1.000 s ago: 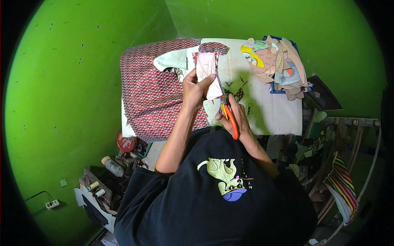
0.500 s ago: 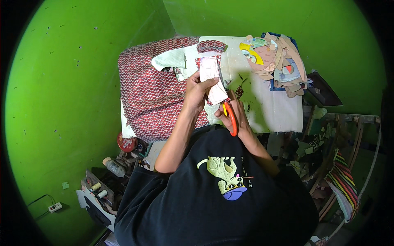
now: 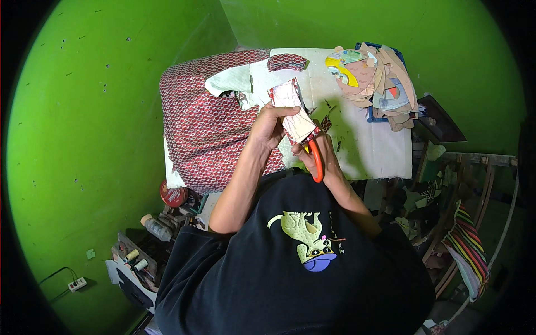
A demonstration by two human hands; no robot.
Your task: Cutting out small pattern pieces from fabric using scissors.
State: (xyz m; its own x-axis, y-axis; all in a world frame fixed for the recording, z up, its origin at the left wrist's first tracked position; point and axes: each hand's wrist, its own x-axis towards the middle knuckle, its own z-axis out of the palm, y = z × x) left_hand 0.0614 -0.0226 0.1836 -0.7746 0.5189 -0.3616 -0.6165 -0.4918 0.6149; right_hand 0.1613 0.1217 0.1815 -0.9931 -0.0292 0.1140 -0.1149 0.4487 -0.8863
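My left hand (image 3: 269,127) is closed on a whitish pattern piece (image 3: 299,123) marked with thin lines, its thumb pressed on top. Red-and-white patterned fabric (image 3: 317,132) shows from beneath that piece along its edges. In my right hand (image 3: 331,163) are scissors with orange handles (image 3: 317,162), held at the lower end of the pattern piece. The blades are mostly hidden behind the piece and fabric, so I cannot tell how far apart they are. Beyond my hands lies a cut piece of the same fabric (image 3: 287,62).
A large red patterned sheet (image 3: 206,134) covers the table's left side, with a pale curved offcut (image 3: 229,81) on it. Dark scraps (image 3: 326,123) lie right of my hands. A blue crate (image 3: 377,119) heaped with card templates (image 3: 363,84) stands at the far right.
The pattern piece with its fabric has tilted, its lower end shifting right. More red fabric shows at that end, and less of the scissors is visible there.
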